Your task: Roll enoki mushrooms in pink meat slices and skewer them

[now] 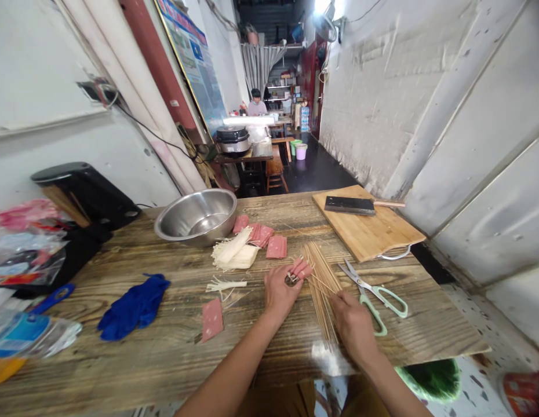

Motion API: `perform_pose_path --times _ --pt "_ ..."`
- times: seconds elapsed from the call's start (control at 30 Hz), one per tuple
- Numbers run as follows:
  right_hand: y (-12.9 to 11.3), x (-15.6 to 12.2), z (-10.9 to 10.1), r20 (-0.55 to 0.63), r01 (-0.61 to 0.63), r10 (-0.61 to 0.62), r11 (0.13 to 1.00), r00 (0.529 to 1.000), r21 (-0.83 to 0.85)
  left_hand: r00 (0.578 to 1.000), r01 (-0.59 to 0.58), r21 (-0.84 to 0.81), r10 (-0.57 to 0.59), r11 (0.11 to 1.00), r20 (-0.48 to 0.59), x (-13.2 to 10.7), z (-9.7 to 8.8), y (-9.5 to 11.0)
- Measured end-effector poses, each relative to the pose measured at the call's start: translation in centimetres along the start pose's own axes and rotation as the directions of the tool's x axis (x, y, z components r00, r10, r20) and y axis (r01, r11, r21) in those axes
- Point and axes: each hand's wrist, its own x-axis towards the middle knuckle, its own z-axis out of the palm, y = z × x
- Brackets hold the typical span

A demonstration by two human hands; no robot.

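Here, pink rolls [302, 268] jut from the clasping left grip [281, 291], right grip [353, 317] pinching a skewer [323, 284].

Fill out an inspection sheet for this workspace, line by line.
Surface: wooden table, grain visible.
Job's things: pink rolls, bamboo skewers, enoki mushrooms, pink slices, steel bowl.
Clutter: blue glove, plastic bottle, scissors; cleaver on cutting board.
Hands: left hand holds the rolls; right hand holds a skewer angled toward them.
Cables: black cable along left wall.
Surroundings: person at back, wall fan, green-lined bin at lower right.
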Motion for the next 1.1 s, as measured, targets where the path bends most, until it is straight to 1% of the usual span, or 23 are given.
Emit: perform_pose_path --times 0.13,0.37,0.53,0.6,0.67,0.73,0.8,0.87,0.93,1.0,1.03,1.07,1.1 --pt "0.0 0.3 0.3 -0.005 0.019 -0.019 0.999 1.0 -0.037 1.0 0.001 0.003 -0.001 1.0 0.001 0.0 0.0 0.0" --pt "0.0 1.1 0.7 -0.004 0.025 -0.025 0.999 1.0 -0.047 1.0 0.01 0.011 -0.01 1.0 0.007 0.0 0.0 0.1" --pt "0.2 1.6 0.8 0.01 0.0 0.0 1.0 1.0 -0.019 1.0 0.019 0.009 -0.019 1.0 -0.001 0.0 0.0 0.0" --pt "0.3 1.8 0.9 -0.006 0.004 -0.004 1.0 1.0 -0.007 1.0 0.017 0.011 -0.017 1.0 0.009 0.0 0.0 0.0" --pt "0.4 2.0 0.8 -0.058 0.021 -0.021 1.0 0.998 -0.007 1.0 0.011 0.02 -0.011 1.0 0.025 -0.1 0.0 0.0" --pt "0.5 2.3 0.6 -0.139 0.035 -0.037 0.999 0.99 -0.015 1.0 0.009 0.018 -0.009 1.0 0.013 -0.3 0.0 -0.1" --pt "0.6 2.5 0.5 -0.225 0.047 -0.049 0.999 0.973 -0.017 0.999 0.026 -0.012 -0.026 1.0 -0.045 -0.6 -0.2 -0.2" --pt "0.6 2.7 0.2 -0.317 0.048 -0.046 0.999 0.947 -0.003 0.991 0.053 -0.081 -0.062 0.995 -0.119 -0.8 -0.4 -0.3" --pt "0.6 2.6 -0.2 -0.387 0.048 -0.024 0.998 0.922 0.052 0.983 0.074 -0.184 -0.103 0.98 -0.153 -0.7 -0.8 -0.3" --pt "0.2 2.2 -0.7 -0.389 0.044 0.029 0.983 0.921 0.177 0.979 0.114 -0.298 -0.159 0.948 -0.13 -0.4 -1.3 -0.3" --pt "-0.1 2.0 -1.1 -0.354 0.028 0.072 0.963 0.933 0.269 0.975 0.145 -0.352 -0.194 0.925 -0.106 -0.2 -1.5 -0.2" --pt "-0.5 1.7 -1.4 -0.292 -0.003 0.121 0.927 0.949 0.376 0.969 0.183 -0.402 -0.233 0.897 -0.079 0.1 -1.8 0.0" --pt "-1.0 1.5 -1.7 -0.209 -0.052 0.175 0.87 0.962 0.49 0.96 0.224 -0.451 -0.276 0.864 -0.052 0.3 -2.2 0.2"
